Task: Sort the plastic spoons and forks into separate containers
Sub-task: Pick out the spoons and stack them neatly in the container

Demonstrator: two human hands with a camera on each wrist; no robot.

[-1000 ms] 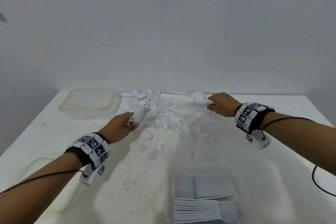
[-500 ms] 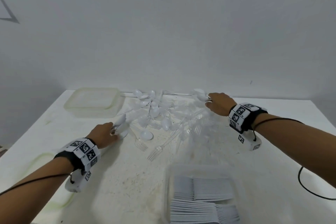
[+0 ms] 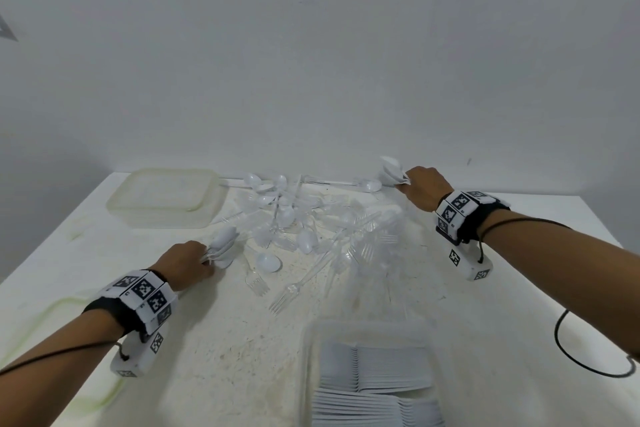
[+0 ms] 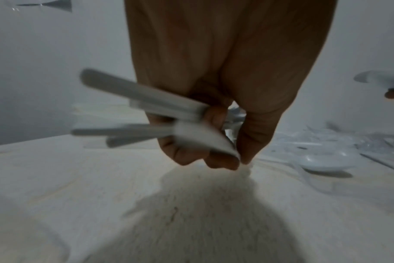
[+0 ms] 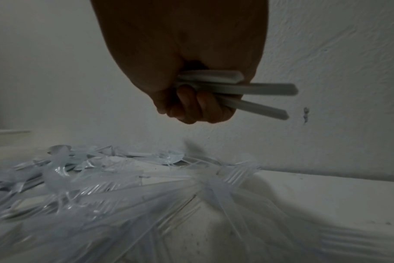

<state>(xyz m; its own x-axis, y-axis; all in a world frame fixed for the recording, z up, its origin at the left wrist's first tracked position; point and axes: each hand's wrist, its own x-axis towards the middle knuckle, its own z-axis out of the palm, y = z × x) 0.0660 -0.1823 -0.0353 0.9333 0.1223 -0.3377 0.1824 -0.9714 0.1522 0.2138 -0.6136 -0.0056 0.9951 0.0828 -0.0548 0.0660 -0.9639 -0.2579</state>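
While the left hand (image 3: pixel 183 262) clutches a spoon bundle (image 4: pixel 146 113) low over the counter (image 3: pixel 214 340), the right hand (image 3: pixel 424 185) lifts its own spoons (image 3: pixel 391 168) (handles clenched) — beside the mixed pile (image 3: pixel 311 225).

Black wristbands (image 3: pixel 485 222) with checkered markers, seemingly white camera boxes

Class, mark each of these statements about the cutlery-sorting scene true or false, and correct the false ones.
1. The left hand holds a bunch of white spoons. True.
2. The right hand is empty. False: it grips several white spoons.
3. The near container holds stacked cutlery. True.
4. The far-left container is full of forks. False: no cutlery shows in it.
5. The loose pile lies between the hands. True.
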